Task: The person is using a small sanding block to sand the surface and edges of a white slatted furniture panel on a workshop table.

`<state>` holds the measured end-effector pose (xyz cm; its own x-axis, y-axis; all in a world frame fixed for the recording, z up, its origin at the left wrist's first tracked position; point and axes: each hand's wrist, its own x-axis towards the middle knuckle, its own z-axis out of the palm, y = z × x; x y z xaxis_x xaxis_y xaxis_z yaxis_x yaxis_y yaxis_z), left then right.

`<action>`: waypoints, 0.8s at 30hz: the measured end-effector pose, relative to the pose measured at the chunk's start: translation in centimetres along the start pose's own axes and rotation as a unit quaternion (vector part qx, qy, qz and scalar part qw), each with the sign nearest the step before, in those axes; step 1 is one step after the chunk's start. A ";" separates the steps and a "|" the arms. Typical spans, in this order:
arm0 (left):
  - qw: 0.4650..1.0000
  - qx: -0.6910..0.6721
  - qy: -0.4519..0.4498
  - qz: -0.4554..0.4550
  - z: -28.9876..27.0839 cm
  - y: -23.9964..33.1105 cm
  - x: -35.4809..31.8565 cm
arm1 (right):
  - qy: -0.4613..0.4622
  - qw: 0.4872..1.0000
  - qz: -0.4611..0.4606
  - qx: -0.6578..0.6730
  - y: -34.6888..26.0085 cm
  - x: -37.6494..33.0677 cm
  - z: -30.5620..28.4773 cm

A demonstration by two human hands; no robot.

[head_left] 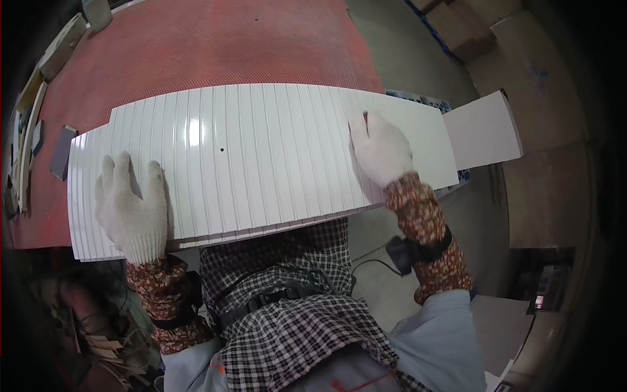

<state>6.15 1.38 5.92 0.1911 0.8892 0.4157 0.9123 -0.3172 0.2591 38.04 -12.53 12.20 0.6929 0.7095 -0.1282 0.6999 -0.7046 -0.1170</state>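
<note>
On the red textured worktable (pixel 215 46), one white ribbed panel (pixel 261 150) lies flat, its grooves running across its short width; beneath its near edge the rim of at least one further white sheet shows, the exact number of stacked sheets not being readable. One small dark hole (pixel 222 149) marks the panel's glossy face near its middle. A second, plain white board (pixel 483 134) projects past the table's right end, just beside the ribbed panel. Along the table's left rim lie several pale wooden strips (pixel 29 124) and one small grey block (pixel 63 152); their count is blurred by the lens edge. Two cardboard boxes (pixel 460 29) stand on the floor at upper right; what they hold cannot be seen.

Two hands, both in white knit gloves with floral patterned sleeves, press on the panel. The left hand (pixel 130 206) rests palm-down at the panel's near left corner, fingers spread apart and flat, clamped on nothing. The right hand (pixel 382 150) rests palm-down toward the panel's right end, fingers together and extended away from the body, also gripping nothing. Both forearms enter from the lower edge, flanking a checked garment (pixel 294 320).
</note>
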 end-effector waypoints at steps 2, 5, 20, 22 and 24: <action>1.000 0.007 -0.005 0.000 0.3 -0.4 0.0 | 0.003 1.000 0.006 0.013 1.2 -3.8 0.9; 1.000 0.008 0.001 0.008 -0.3 0.0 0.5 | 0.014 0.999 0.016 0.041 3.4 -9.4 1.1; 1.000 0.002 -0.003 0.001 -0.2 0.6 0.2 | 0.030 0.999 -0.013 -0.034 -0.1 5.2 0.1; 1.000 -0.004 -0.003 -0.002 -0.6 0.7 0.3 | 0.053 0.997 -0.033 -0.036 -0.6 8.4 -0.4; 1.000 -0.014 0.003 -0.003 -0.5 0.5 0.3 | 0.047 0.997 -0.037 -0.042 -0.8 10.0 -0.6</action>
<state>6.49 1.28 6.59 0.1839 0.8893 0.4187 0.9028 -0.3213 0.2857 44.46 -4.88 11.62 0.6496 0.7597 -0.0293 0.7588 -0.6502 -0.0386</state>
